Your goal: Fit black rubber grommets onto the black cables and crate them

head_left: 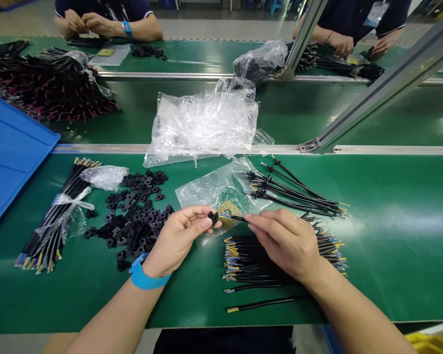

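Note:
My left hand (pixel 182 233) pinches a small black rubber grommet (pixel 213 217) between thumb and fingers. My right hand (pixel 286 241) grips a black cable (pixel 238 218), whose stripped coloured wires point left and meet the grommet; whether they have entered it I cannot tell. Behind them a round tan pad (pixel 228 215) lies on a clear plastic bag (pixel 203 189). Loose black grommets (pixel 133 226) are heaped left of my left hand. Under and beside my right hand lies a row of cut cables (pixel 251 258). Farther back, several cables with grommets fitted (pixel 280 184) rest together.
A tied cable bundle (pixel 55 216) and a blue bin (pixel 15 152) stand at the left. Crumpled plastic bags (pixel 206 120) lie over the metal rail. A slanted metal post (pixel 376 83) rises at the right. Two co-workers' hands (pixel 92 22) work across the bench, near a dark cable pile (pixel 55 88).

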A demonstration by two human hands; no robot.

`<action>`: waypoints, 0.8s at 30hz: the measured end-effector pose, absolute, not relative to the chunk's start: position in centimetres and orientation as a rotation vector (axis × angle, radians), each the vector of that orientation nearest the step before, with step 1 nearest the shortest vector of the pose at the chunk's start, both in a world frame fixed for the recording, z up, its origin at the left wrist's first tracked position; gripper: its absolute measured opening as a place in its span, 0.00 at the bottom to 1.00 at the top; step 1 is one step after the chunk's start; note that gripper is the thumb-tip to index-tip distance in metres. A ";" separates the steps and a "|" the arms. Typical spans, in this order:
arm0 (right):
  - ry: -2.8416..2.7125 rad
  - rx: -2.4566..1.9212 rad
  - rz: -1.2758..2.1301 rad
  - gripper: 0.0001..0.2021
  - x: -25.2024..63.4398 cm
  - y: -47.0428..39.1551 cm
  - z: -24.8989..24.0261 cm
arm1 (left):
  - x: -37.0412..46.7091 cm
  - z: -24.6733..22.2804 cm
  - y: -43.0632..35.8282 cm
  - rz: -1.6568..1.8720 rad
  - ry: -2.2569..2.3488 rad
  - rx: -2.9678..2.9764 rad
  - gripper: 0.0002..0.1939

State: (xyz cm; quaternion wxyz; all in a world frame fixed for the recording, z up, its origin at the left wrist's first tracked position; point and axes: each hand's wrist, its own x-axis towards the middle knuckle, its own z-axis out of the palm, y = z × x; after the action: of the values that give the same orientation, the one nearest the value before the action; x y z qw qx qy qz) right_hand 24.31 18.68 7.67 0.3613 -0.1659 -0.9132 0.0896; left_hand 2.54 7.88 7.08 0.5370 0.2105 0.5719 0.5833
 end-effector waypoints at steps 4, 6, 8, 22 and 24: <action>-2.349 -0.383 0.179 0.12 24.3 18.3 7.9 | 2.9 7.4 7.8 1.398 1.362 0.437 0.22; -2.366 -0.337 0.179 0.13 24.4 18.2 8.0 | 2.9 7.6 7.9 1.405 1.386 0.439 0.22; -2.393 -0.263 0.171 0.14 24.6 18.1 8.0 | 2.9 7.5 8.0 1.417 1.410 0.447 0.22; -2.339 -0.337 0.301 0.09 24.1 17.5 7.5 | 3.1 6.9 7.0 1.254 1.535 0.808 0.13; -2.326 -0.344 0.336 0.10 24.1 17.3 7.5 | 3.4 7.0 6.9 1.274 1.595 0.847 0.12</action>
State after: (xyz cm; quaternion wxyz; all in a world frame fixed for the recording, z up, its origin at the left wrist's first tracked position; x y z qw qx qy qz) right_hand 24.07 17.25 7.52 0.3737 -0.1344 -0.9084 0.1310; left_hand 3.43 6.90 7.00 0.4490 0.3424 0.6448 0.5152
